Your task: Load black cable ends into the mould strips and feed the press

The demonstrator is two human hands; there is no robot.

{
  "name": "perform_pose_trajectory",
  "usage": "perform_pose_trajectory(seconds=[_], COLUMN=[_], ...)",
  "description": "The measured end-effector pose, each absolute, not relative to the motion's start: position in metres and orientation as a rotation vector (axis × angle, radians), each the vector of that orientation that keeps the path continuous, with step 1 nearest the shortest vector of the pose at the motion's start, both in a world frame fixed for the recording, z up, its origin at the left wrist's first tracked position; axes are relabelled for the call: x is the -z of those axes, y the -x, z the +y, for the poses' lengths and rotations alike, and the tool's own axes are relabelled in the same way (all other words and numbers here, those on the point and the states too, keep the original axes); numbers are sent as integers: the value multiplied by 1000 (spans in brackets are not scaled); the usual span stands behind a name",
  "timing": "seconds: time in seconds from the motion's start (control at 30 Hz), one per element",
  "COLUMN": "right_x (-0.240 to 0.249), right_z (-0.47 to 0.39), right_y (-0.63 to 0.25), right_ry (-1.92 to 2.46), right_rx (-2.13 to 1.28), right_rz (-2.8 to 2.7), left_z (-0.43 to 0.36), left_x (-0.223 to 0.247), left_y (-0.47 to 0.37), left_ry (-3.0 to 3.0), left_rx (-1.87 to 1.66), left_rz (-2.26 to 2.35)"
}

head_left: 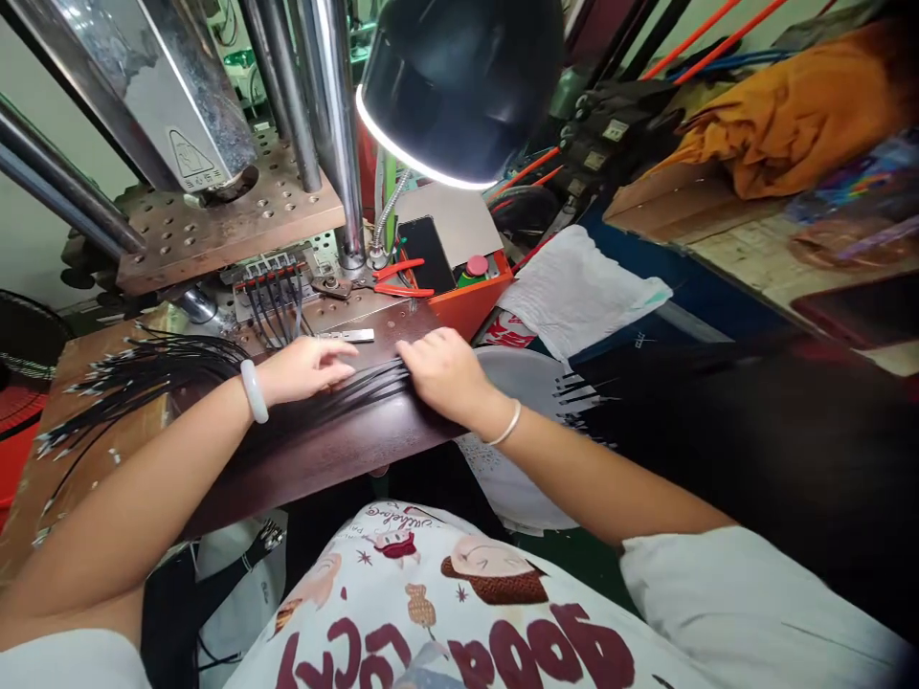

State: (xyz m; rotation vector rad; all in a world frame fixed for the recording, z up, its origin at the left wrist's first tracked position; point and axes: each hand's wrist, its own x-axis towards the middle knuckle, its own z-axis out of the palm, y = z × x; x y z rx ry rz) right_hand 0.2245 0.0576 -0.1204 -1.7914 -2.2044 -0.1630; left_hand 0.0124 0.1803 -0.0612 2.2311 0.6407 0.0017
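Several black cables (pixel 373 383) stretch across the dark red work surface (pixel 337 445). My right hand (pixel 445 373) is closed round them near the surface's right part. My left hand (pixel 305 369) rests over the cables further left, its fingers apart and slightly bent, with no grip visible. A large bundle of black cables with pale ends (pixel 144 373) lies at the left, behind my left wrist. Behind my left hand, more black cables (pixel 269 306) run into a metal fixture (pixel 269 268) on the press.
Above the fixture hangs a perforated press plate (pixel 236 225). Red-handled pliers (pixel 406 277) lie behind my hands, beside a phone (pixel 427 251) and a red button (pixel 476 266). A black lamp (pixel 459 86) hangs overhead. A grey round container (pixel 524 383) stands at the right.
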Motion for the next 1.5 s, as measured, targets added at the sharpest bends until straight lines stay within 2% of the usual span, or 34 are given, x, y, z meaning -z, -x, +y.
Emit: perform_pose_trajectory(seconds=[0.1, 0.2, 0.27, 0.33, 0.47, 0.6, 0.73, 0.9, 1.1, 1.17, 1.33, 1.5], right_x=[117, 112, 111, 112, 123, 131, 125, 118, 133, 135, 132, 135], right_z=[71, 99, 122, 142, 161, 142, 112, 117, 146, 145, 119, 89], right_y=[-240, -225, -207, -191, -192, -226, -250, -233, -200, -202, -226, -236], right_ry=[1603, 1208, 1196, 1393, 1531, 1333, 1246, 1248, 1171, 1302, 1439, 1279], right_rx=[207, 45, -69, -79, -113, -207, -329, -460, -1044, -985, -439, -506], right_rz=[-2151, -2304, -2404, -2385, -2473, -2588, -2584, -2072, -1703, -1707, -1943, -1770], left_z=[184, 181, 179, 180, 182, 178, 181, 195, 189, 187, 181, 156], left_x=[62, 62, 61, 61, 50, 43, 64, 93, 87, 91, 111, 103], left_y=[-2, -8, -13, -11, 7, 8, -9, -19, -17, -17, -18, -22], left_ry=[-2736, -2852, -2763, -2660, -2384, -2172, -2199, -2319, -2159, -2156, -2339, -2372], left_rx=[-496, -612, -655, -794, -1020, -1062, -919, -790, -889, -891, -789, -752], left_rz=[546, 62, -147, 2, 730, 826, 788, 803, 822, 814, 837, 789])
